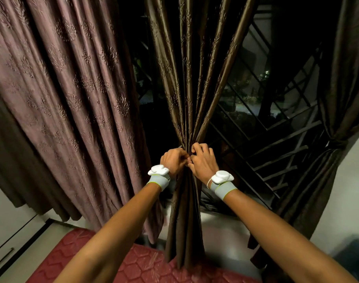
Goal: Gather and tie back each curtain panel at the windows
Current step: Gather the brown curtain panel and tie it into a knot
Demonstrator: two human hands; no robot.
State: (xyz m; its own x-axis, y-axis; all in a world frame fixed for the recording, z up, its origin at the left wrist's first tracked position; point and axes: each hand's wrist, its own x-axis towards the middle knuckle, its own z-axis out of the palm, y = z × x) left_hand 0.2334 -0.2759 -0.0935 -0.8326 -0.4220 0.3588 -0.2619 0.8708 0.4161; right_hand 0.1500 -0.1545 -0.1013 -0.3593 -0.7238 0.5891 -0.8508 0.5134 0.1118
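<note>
On the left hangs a wide pink-brown curtain [58, 103]; it is loose and not tied. In the middle hangs a dark brown curtain panel [191, 78], bunched into one thin bundle. The left hand [173, 160] has its fingers curled on the left side of the bundle. The right hand [203, 160] pinches it from the right side. The two hands touch right at the narrow waist of the bundle, so the cloth runs between them, up above and down below. The person seems to be tying this panel now, but the tie itself cannot be seen. Next the knot likely needs a firm pull. On the far right, another dark curtain [336, 144] is already tied back beside the window grille [276, 127].
</note>
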